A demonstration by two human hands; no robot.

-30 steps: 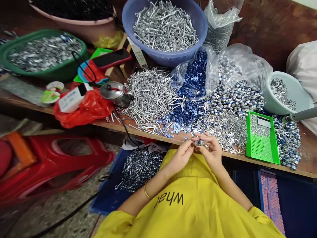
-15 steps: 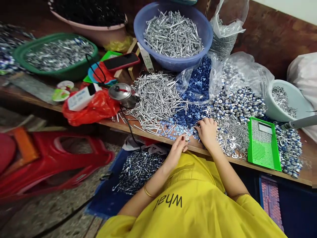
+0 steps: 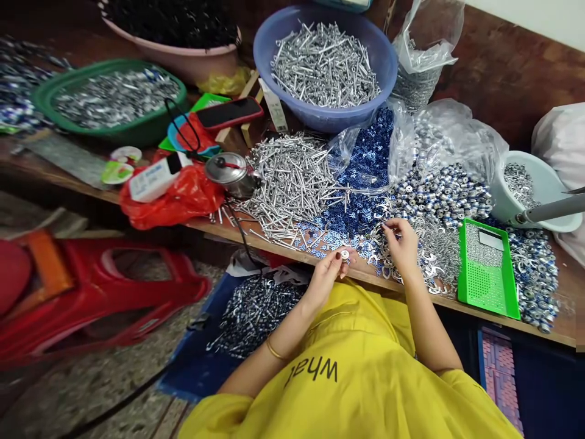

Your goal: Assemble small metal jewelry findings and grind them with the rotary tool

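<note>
Clock face centred on left hand, 12 at top of view.

Hands: 2. Left hand (image 3: 325,277): thumb and fingers closed on 1 round part (image 3: 345,255), at the fingertips, above the table's (image 3: 567,305) front edge. Right hand (image 3: 404,249), toward 2–3: thumb and forefinger drawn nearly together at the border of blue bits (image 3: 372,149) and crescents (image 3: 427,263); cannot tell whether anything is pinched.

Loose heaps, pieces too many to count: rods (image 3: 292,177) at 11, blue bits at 1, beads (image 3: 450,192) at 2, crescents toward 3.

Bowls: 4. Blue basin (image 3: 311,117) at 12, rods inside; green basin (image 3: 141,131) at 10; pink basin (image 3: 201,64) between 10 and 11; pale bowl (image 3: 555,189) between 2 and 3.

Singles: 1 pot (image 3: 226,169) at 10; 1 phone (image 3: 232,113) between 10 and 11; 1 perforated green tray (image 3: 489,292) at 3.

Change against 0.5 s earlier: right hand shifted toward 3, from the blue bits to the crescents' edge. Left hand nearly unmoved. At 1.0 s earlier both hands met around a part; now well apart.
</note>
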